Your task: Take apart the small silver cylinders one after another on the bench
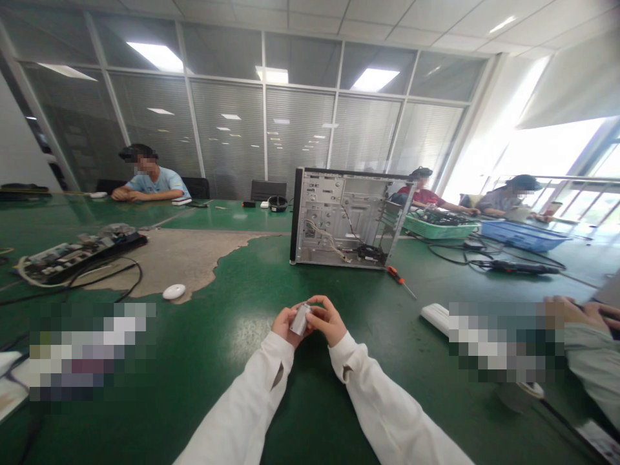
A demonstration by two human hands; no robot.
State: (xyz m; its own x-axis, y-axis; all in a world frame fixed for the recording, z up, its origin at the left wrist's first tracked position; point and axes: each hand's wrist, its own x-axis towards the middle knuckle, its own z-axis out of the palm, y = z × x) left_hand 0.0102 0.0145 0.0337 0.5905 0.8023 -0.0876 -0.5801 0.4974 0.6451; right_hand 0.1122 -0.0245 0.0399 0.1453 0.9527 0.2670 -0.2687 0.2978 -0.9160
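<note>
Low in the middle of the head view, a small silver-grey block (301,320) is held up over the green table. Its exact kind does not show. My left hand (283,325) is closed on its left side, with the fingers partly hidden behind it. From the right, my right hand (330,320) grips the same block, thumb on its face. Beyond both hands stands an open computer case (329,216), upright, its bare metal inside and a few cables showing. Beside the case's lower right corner lies an orange-and-black screwdriver (396,276).
A round white disc (174,292) and a long circuit assembly (82,253) lie to the left. Toward the right are a green basket (442,229), a blue basket (526,237), cables and a white power strip (434,316). Another person's hands (576,315) are at the right edge; other people sit beyond.
</note>
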